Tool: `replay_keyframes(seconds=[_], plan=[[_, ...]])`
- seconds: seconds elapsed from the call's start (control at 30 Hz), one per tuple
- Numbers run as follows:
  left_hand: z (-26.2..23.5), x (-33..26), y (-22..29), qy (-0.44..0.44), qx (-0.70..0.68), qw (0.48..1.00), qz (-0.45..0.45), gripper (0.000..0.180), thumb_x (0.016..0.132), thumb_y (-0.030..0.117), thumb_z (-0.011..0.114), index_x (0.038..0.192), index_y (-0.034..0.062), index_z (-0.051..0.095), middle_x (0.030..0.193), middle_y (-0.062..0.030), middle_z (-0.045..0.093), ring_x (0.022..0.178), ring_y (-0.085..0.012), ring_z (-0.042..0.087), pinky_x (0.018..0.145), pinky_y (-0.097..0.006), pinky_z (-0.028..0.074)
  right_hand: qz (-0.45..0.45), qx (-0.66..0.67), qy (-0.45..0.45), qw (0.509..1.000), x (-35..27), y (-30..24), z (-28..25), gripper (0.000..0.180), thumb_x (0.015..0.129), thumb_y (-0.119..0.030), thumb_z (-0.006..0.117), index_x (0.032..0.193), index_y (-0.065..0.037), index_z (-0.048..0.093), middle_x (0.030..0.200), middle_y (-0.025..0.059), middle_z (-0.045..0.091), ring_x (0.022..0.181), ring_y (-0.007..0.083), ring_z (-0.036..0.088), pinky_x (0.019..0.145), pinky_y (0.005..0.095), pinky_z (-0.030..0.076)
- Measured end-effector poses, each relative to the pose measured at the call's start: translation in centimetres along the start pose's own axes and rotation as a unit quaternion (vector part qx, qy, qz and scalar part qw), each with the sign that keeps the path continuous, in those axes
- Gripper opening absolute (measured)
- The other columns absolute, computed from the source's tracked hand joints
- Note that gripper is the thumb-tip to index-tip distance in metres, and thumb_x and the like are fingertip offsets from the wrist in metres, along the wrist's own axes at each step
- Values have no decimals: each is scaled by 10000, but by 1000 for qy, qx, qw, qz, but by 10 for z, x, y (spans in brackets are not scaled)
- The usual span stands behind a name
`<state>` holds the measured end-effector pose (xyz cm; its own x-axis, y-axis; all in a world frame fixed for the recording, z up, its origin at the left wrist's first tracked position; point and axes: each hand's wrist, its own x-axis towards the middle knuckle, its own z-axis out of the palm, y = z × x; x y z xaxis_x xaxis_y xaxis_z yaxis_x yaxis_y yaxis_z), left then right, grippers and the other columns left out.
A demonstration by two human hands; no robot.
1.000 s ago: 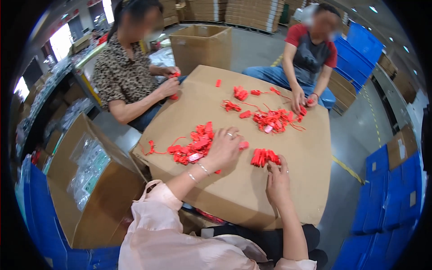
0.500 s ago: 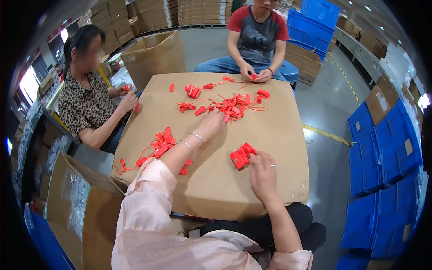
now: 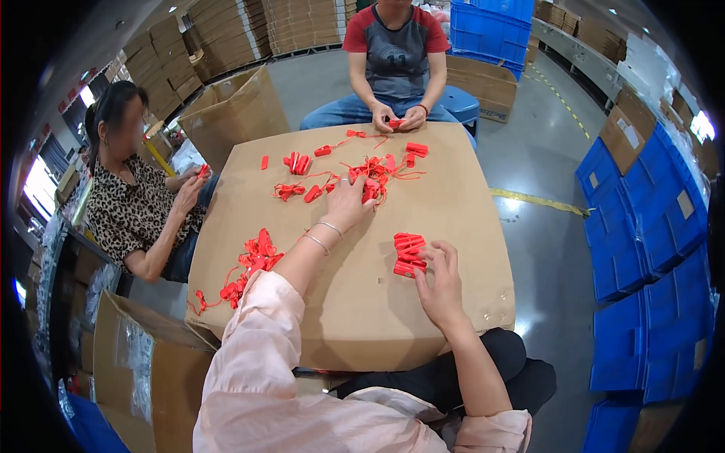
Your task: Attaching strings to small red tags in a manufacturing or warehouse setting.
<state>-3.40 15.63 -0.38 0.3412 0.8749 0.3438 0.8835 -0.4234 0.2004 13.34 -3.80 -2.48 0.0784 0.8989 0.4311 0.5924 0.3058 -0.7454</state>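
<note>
My left hand point(image 3: 347, 204) reaches to the near edge of a loose pile of small red plastic pieces with red cords point(image 3: 389, 167). Its fingers are closed on one red plastic piece point(image 3: 369, 190). Beside a neat row of red plastic pieces point(image 3: 409, 245) at the right of the tabletop is my right hand point(image 3: 442, 285). Its thumb and fingers are apart and hold nothing; the fingertips are close to the row, and whether they touch it I cannot tell. Another heap of corded red pieces point(image 3: 259, 253) lies left of my left forearm.
The work surface is a brown cardboard top point(image 3: 355, 279). One person point(image 3: 140, 196) sits at the left, another point(image 3: 396, 68) across from me; both handle red pieces. Blue crates point(image 3: 615, 279) are stacked at the right. Open cardboard boxes point(image 3: 234, 113) stand around.
The whole view has shifted slightly. My right hand has drawn back a little from the row, its fingers spreading. My left hand stays at the pile's edge.
</note>
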Motion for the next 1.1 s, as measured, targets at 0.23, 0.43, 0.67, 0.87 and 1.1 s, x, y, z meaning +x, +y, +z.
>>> replay_keyframes(seconds=[0.23, 0.43, 0.67, 0.87, 1.1], plan=[[30, 16, -19, -28, -66, 996, 61, 319, 706, 258, 645, 919, 29, 584, 955, -189, 554, 850, -323, 566, 726, -416, 463, -61, -39, -46, 996, -11, -14, 26, 588, 728, -57, 619, 1266, -87, 384, 1275, 201, 318, 1008, 354, 490, 889, 398, 411], [11, 23, 9, -235, -382, 894, -18, 198, 797, 203, 627, 838, 9, 621, 755, -65, 615, 617, -103, 583, 525, -254, 457, -42, 58, -126, 989, -14, -19, 27, 570, 739, -8, 607, 1259, -79, 384, 1247, 156, 370, 965, 276, 528, 856, 337, 445], [1, -2, 21, -396, -540, 741, 50, 183, 862, 105, 513, 1002, 9, 583, 840, -53, 622, 652, -96, 595, 561, -242, 487, 98, 55, 12, 994, 12, 8, 14, 527, 741, -24, 586, 1228, -33, 386, 1247, 166, 381, 1053, 333, 476, 866, 386, 431], [2, -11, 25, -224, -204, 940, 159, 329, 792, 142, 562, 1111, 72, 520, 913, -100, 563, 842, -222, 569, 725, -340, 472, -13, -267, 21, 963, 43, 31, 12, 469, 729, -83, 583, 1174, -50, 439, 1220, 155, 413, 1048, 322, 461, 861, 421, 404], [1, 2, 6, -193, -38, 980, 38, 547, 758, 307, 575, 1238, 113, 398, 1085, -163, 494, 948, -316, 542, 783, -408, 459, 18, -283, -101, 954, 30, 32, -38, 186, 707, -141, 614, 881, -76, 608, 941, 108, 552, 917, 297, 501, 776, 394, 426]])
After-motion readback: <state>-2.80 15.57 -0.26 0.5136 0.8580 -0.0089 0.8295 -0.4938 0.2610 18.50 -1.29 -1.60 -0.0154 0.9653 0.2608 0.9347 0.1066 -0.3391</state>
